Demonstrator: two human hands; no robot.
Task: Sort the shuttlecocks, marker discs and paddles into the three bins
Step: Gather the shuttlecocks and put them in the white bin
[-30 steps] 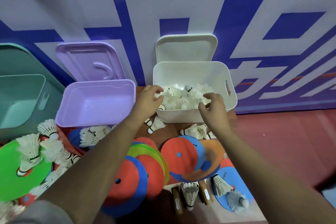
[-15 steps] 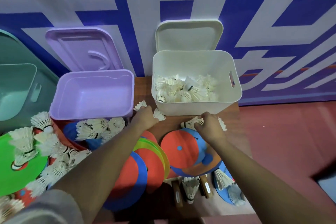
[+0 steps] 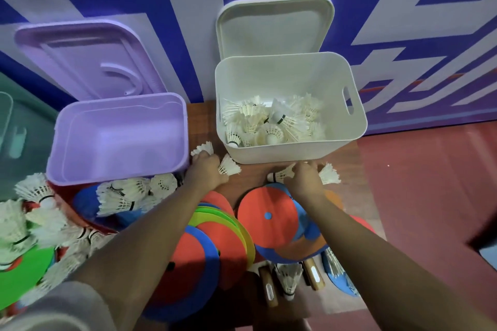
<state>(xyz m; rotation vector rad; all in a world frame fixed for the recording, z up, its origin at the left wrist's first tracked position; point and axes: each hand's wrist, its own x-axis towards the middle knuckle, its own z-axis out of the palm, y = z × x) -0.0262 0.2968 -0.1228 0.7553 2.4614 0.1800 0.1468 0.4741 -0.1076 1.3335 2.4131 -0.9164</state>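
The white bin (image 3: 290, 153) holds several shuttlecocks (image 3: 271, 123). The purple bin (image 3: 118, 166) beside it shows nothing inside. My left hand (image 3: 205, 169) is down on the table between the two bins, its fingers curled on two shuttlecocks (image 3: 228, 165). In front of the white bin my right hand (image 3: 302, 179) grips two more shuttlecocks (image 3: 329, 173). Red, blue and green marker discs (image 3: 269, 219) lie overlapped under my forearms. Wooden paddle handles (image 3: 312, 274) stick out beneath the discs. More shuttlecocks (image 3: 126, 192) are heaped at the left.
A green bin (image 3: 10, 126) stands at the far left edge. The purple lid (image 3: 88, 59) and white lid (image 3: 274, 27) lean against the blue and white wall. Red floor (image 3: 430, 196) lies right of the table.
Both hands left the white bin, where they let shuttlecocks drop, and came down to the table in front of it. Each now holds shuttlecocks picked from the tabletop.
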